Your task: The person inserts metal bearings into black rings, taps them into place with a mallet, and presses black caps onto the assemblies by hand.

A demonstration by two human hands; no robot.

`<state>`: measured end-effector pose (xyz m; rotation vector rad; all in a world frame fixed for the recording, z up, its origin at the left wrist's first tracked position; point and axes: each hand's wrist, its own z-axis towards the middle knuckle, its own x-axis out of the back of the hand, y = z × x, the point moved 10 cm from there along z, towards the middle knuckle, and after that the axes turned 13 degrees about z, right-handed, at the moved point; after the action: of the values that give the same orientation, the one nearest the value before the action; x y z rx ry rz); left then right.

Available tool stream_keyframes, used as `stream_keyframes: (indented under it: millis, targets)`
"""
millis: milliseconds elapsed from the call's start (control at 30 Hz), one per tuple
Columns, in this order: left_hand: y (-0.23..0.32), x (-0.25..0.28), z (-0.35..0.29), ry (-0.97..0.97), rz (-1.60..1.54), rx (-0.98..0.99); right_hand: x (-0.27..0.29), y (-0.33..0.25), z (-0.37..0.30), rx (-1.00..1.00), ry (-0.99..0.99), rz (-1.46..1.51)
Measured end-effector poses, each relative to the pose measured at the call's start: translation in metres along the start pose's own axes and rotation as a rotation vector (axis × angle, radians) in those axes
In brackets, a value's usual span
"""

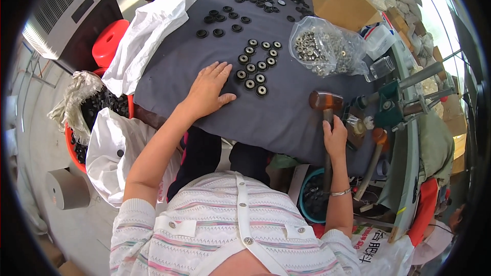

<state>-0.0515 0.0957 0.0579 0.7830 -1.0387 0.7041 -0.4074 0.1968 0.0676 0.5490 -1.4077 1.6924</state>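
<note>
My left hand (pixel 208 88) lies flat on the dark grey cloth of the table (pixel 179 76), fingers stretched out and thumb apart. Just to its right sits a cluster of small black wheels (pixel 250 68) with shiny metal bearings in their centres. My right hand (pixel 335 135) grips the handle of a mallet (pixel 326 100) near its amber-brown head, which is close to the cloth; whether it touches cannot be made out. Farther back are more black wheels (pixel 219 32), several with dark centres. A clear plastic bag (pixel 330 46) full of small metal bearings lies at the right.
On the right edge stands a green metal clamp-like tool (pixel 389 105), with a second mallet (pixel 378 135) beside it and a clear jar (pixel 381 67) behind. Red tub (pixel 76 153) of black parts at left, teal basin (pixel 309 194) below the table, red stool (pixel 110 43), open cardboard box (pixel 348 5).
</note>
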Motion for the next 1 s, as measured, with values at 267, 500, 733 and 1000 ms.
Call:
stream_keyframes:
  millis: [267, 500, 733, 1000]
  targets:
    - [0.037, -0.021, 0.026, -0.084, 0.144, -0.015, 0.0, -0.004, -0.006, 0.003, -0.006, -0.004]
    - [0.053, -0.049, 0.057, -0.154, 0.275, 0.009, 0.004, 0.003, -0.003, 0.023, 0.006, -0.004]
    - [0.059, -0.037, 0.064, -0.129, 0.201, 0.043, -0.008, -0.004, 0.003, 0.021, -0.013, 0.065]
    - [-0.071, 0.114, -0.009, 0.569, 0.087, 0.231, 0.03, -0.015, -0.015, 0.106, 0.302, -0.061]
